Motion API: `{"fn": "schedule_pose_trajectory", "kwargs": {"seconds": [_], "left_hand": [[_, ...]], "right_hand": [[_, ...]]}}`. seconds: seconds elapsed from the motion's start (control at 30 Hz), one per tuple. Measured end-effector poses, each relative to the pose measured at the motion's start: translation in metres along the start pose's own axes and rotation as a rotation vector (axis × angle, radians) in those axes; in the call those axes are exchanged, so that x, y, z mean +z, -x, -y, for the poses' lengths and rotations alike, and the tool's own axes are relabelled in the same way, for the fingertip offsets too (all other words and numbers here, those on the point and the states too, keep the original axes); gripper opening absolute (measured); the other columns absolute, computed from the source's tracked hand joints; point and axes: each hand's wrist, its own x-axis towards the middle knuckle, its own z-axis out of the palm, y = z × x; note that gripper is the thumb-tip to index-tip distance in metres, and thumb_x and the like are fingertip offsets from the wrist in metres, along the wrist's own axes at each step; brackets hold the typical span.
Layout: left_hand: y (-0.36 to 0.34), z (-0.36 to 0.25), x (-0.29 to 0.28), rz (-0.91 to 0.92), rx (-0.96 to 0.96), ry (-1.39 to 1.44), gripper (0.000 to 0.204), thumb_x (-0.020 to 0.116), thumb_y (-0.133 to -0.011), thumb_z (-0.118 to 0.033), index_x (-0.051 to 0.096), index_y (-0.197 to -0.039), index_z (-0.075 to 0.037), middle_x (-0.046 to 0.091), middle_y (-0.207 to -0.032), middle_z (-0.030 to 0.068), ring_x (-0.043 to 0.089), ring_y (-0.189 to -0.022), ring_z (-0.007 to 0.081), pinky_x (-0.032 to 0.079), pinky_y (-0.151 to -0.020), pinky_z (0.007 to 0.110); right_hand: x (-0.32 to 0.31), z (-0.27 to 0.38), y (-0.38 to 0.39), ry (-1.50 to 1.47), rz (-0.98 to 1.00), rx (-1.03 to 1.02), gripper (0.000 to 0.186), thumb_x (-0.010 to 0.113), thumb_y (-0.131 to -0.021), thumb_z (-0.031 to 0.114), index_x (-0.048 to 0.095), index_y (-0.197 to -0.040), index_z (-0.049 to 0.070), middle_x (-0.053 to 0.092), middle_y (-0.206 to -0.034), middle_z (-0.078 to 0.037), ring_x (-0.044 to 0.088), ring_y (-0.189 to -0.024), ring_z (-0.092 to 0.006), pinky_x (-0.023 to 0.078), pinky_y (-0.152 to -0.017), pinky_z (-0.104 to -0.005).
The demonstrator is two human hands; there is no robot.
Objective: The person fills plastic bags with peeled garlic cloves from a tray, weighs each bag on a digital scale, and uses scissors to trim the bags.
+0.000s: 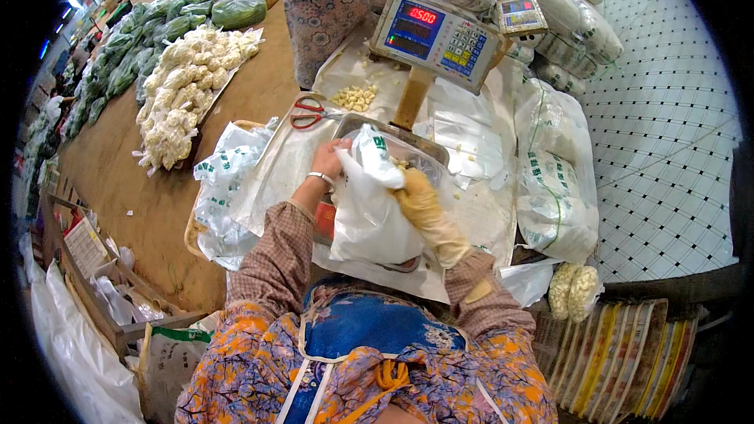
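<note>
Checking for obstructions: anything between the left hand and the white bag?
Nothing visible: the left hand grips the white bag directly, at its upper edge. The gloved right hand is at the bag's right side, not between them.

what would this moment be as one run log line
left hand: gripping white bag | right hand: gloved, against bag | scissors: left of scale

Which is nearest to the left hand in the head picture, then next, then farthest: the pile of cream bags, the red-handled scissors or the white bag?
1. White bag: touching the left hand, which grips its edge.
2. Red-handled scissors: just beyond the hand, slightly left.
3. Pile of cream bags: on the floor, far left.
</note>
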Motion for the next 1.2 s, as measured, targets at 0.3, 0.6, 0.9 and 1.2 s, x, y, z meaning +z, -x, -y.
{"fn": "schedule_pose_trajectory", "kwargs": {"seconds": [0.3, 0.6, 0.9, 1.2], "left_hand": [[0.053, -0.008, -0.031, 0.105, 0.831, -0.4, 0.015, 0.055, -0.073, -0.003, 0.061, -0.086, -0.003, 0.046, -0.066, 0.0093, 0.048, -0.065, 0.0217, 0.039, -0.059, 0.029], [0.128, 0.094, -0.075, -0.055, 0.641, -0.595, 0.021, 0.057, -0.068, -0.003, 0.05, -0.088, -0.002, 0.046, -0.069, 0.0136, 0.048, -0.062, 0.0291, 0.039, -0.054, 0.034], [0.1, -0.04, -0.002, 0.113, 0.508, 0.336, 0.018, 0.056, -0.075, -0.009, 0.053, -0.09, 0.0, 0.053, -0.07, 0.0083, 0.047, -0.066, 0.0112, 0.04, -0.059, 0.026], [0.132, 0.075, -0.077, 0.457, 0.849, -0.944, 0.055, 0.063, -0.066, -0.013, 0.039, -0.114, -0.005, 0.049, -0.101, 0.0187, 0.046, -0.095, 0.0344, 0.039, -0.08, 0.039]], "right_hand": [[0.086, -0.063, -0.016, 0.456, -0.027, 0.299, 0.024, 0.045, -0.075, 0.019, 0.06, -0.085, 0.002, 0.059, -0.082, -0.016, 0.055, -0.081, -0.033, 0.042, -0.072, -0.0378], [0.075, -0.119, 0.023, 0.069, 0.081, 0.478, 0.026, 0.045, -0.078, 0.021, 0.06, -0.091, 0.004, 0.06, -0.09, -0.011, 0.056, -0.085, -0.0244, 0.043, -0.073, -0.0323], [0.064, -0.006, -0.021, 0.878, 0.283, 0.341, 0.017, 0.052, -0.069, 0.007, 0.059, -0.084, 0.003, 0.058, -0.081, -0.014, 0.055, -0.081, -0.0276, 0.043, -0.069, -0.036], [0.031, -0.022, -0.013, -0.073, -0.012, 0.837, 0.026, 0.054, -0.073, 0.018, 0.057, -0.094, 0.002, 0.058, -0.089, -0.014, 0.056, -0.083, -0.0251, 0.044, -0.076, -0.0303]]}}
